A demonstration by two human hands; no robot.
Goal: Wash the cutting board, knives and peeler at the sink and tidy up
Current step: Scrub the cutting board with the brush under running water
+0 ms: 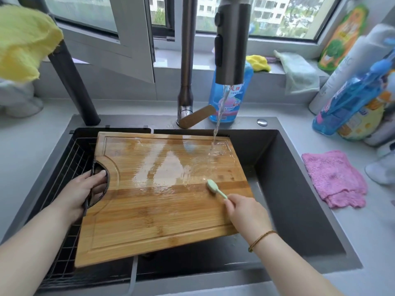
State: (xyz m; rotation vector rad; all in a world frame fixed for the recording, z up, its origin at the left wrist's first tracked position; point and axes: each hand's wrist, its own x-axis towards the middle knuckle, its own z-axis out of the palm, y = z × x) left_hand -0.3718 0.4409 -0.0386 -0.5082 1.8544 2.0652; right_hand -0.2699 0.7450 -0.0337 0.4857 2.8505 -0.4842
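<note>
**Q:** Head view: how are the two hands posed?

**A:** The left hand point(85, 189) enters from the lower left with its forearm extended. Its fingers curl through the dark-rimmed handle opening at the left end of the cutting board point(162, 210) and grip that rim. The right hand point(243, 212), with a cord bracelet point(261, 240) at the wrist, enters from the lower right. It pinches the stem of a pale green brush point(214, 188), whose head rests on the wet wood just beyond the fingertips. The hands are well apart, each clamped on its own object.

**Q:** Where does the board lie?

**A:** It lies between the hands, tilted across the sink point(299, 189). Its left part is over a wire basket point(70, 167) by the left hand. A water stream point(220, 116) from the faucet head point(232, 39) strikes the far right corner, beyond the right hand, and the far half shines wet.

**Q:** And the counts?

**A:** There is one board, one brush and two hands. One pink cloth point(333, 178) lies on the counter to the right of the right hand. Of two yellow cloths, the first yellow cloth point(23, 41) hangs high above the left hand, and the second yellow cloth point(258, 63) lies on the sill beyond the right hand. One pale green cloth point(299, 71) sits just beside the second. One blue bottle point(230, 99) stands behind the stream. More bottles cluster far right of the right hand, their number unclear
</note>
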